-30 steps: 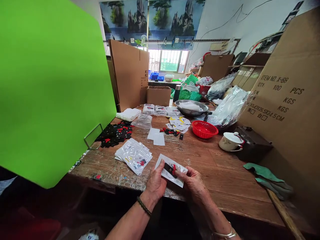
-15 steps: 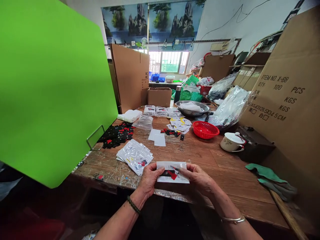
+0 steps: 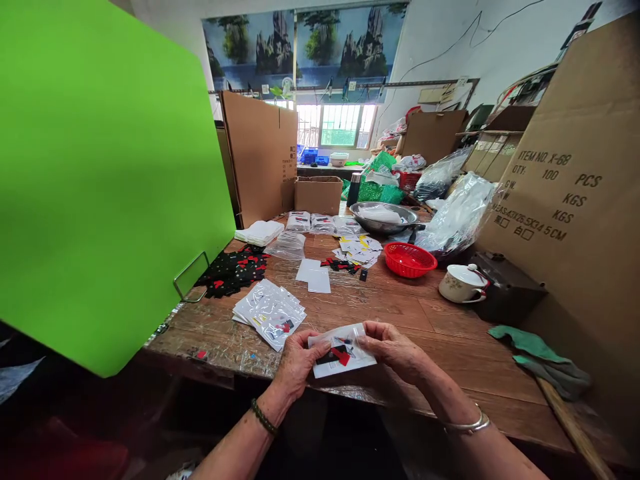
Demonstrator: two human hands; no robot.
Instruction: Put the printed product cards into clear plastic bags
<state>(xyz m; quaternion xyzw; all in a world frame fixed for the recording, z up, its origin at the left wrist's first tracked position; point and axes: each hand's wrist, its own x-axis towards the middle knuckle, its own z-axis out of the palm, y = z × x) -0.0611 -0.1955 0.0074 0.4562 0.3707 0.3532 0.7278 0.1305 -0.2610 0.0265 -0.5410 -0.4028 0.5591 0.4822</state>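
Between my two hands is a small clear plastic bag (image 3: 353,360) holding a white card and black and red pieces, tilted with its right end higher. My left hand (image 3: 299,360) pinches its left end, thumb on top. At the upper right corner, my right hand (image 3: 393,347) grips it with thumb and fingers. Left of my hands lies a pile of similar filled bags (image 3: 270,310). Farther off are two white cards (image 3: 319,280), small black and red pieces (image 3: 343,265) and a heap of black and red pieces (image 3: 235,270).
A green panel (image 3: 110,180) with a metal handle borders the left side. On the right stand a red basket (image 3: 410,260), a lidded cup (image 3: 461,283), a dark box (image 3: 507,290) and a green-grey cloth (image 3: 543,360). A metal pan (image 3: 385,227) and cardboard box (image 3: 319,195) sit farther back.
The bag has turned from level to tilted, its right end rising and its left end dropping. My right hand has shifted slightly left and up along with it.
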